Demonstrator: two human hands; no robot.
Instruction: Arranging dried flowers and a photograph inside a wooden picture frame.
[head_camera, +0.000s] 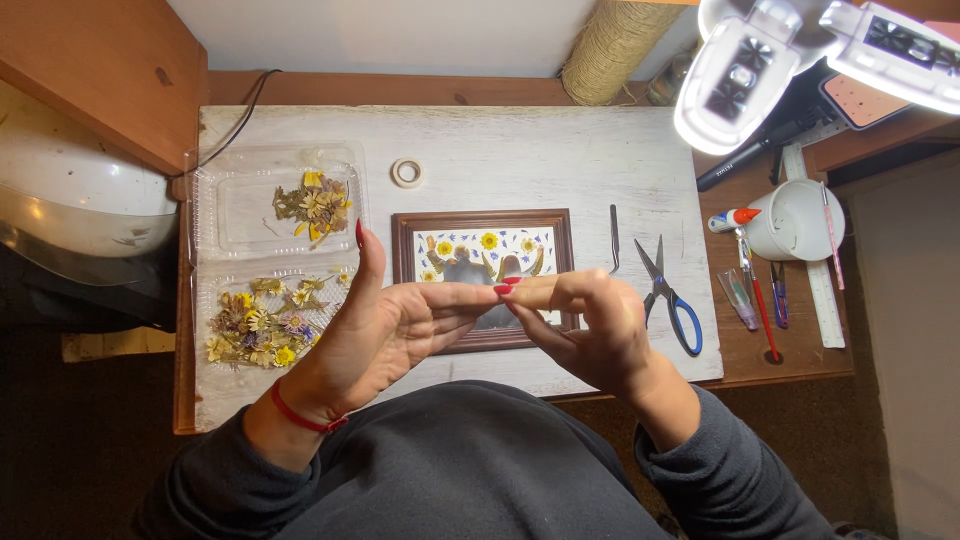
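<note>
Fingertips of left hand (400, 320) and right hand (590, 325) pinch together above brown wooden pressed-flower frame (484, 280); anything held is hidden, probably feather-light and brittle.

White-painted wooden board (560, 150) bearing a brown wooden picture frame (402, 270) of pressed yellow flowers. Left hand (385, 325) and right hand (590, 325) meet fingertip to fingertip above it. Clear plastic clamshell tray (235, 215) of dried flowers at left; blue-handled scissors (668, 290), dark metal tweezers (614, 238), small tape roll (407, 173) alongside.
</note>
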